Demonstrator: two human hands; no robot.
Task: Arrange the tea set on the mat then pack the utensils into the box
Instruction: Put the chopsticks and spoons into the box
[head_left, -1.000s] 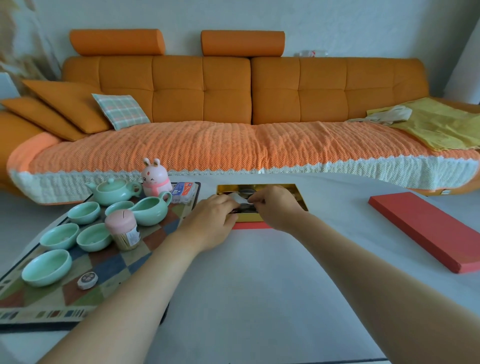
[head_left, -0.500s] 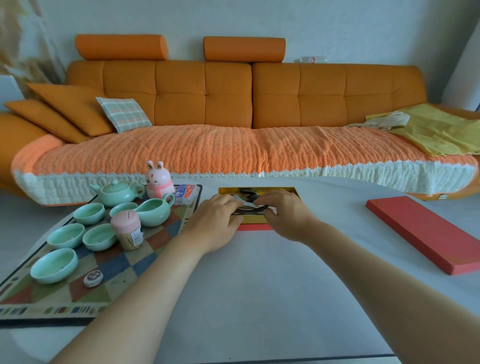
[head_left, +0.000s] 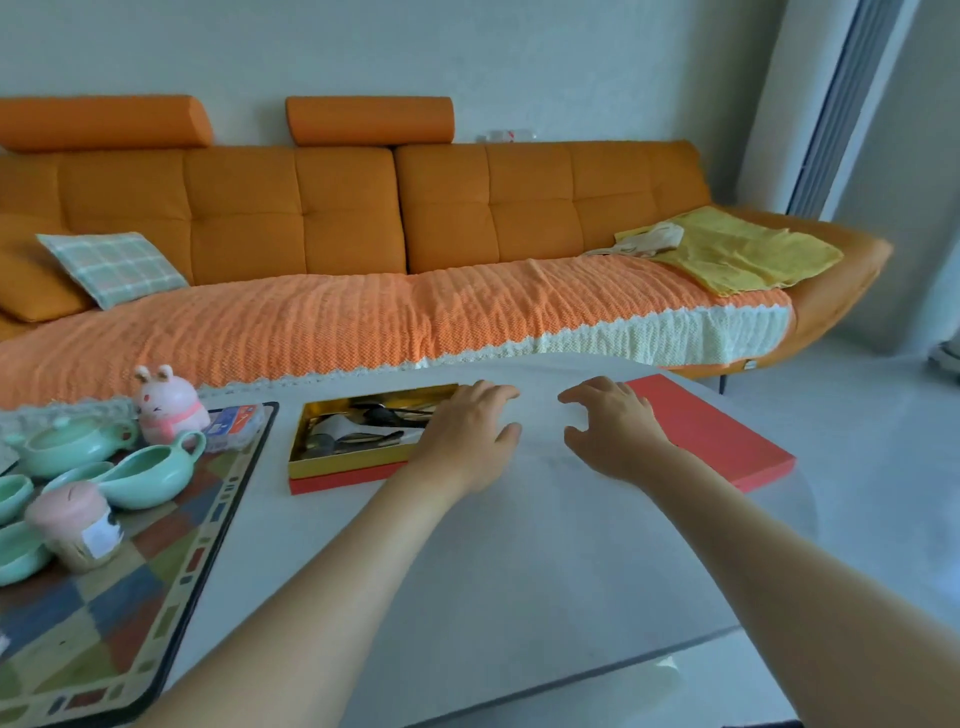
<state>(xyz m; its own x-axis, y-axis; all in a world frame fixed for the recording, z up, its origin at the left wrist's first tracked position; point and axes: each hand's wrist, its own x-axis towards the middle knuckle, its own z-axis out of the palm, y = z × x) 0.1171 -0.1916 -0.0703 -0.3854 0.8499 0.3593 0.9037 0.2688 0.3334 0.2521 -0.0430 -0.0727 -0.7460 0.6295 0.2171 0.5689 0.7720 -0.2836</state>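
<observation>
An open box (head_left: 343, 470) with a gold inside and a red base lies on the white table, with dark metal utensils (head_left: 366, 428) in it. My left hand (head_left: 470, 436) rests over the box's right end, fingers apart, holding nothing. My right hand (head_left: 610, 428) hovers open just left of the flat red lid (head_left: 722, 441). On the checked mat (head_left: 150, 561) at the left stand a mint teapot (head_left: 67, 447), a mint pitcher (head_left: 150, 473) and mint cups (head_left: 21, 556).
A pink rabbit figure (head_left: 166, 402), a pink-lidded jar (head_left: 75, 525) and a small packet (head_left: 234, 423) also sit on the mat. An orange sofa (head_left: 363, 234) runs behind the table. The table's right edge curves close to the lid.
Both hands have left the utensils in the box and moved right; the right hand is now beside the red lid. The view has swung to the right.
</observation>
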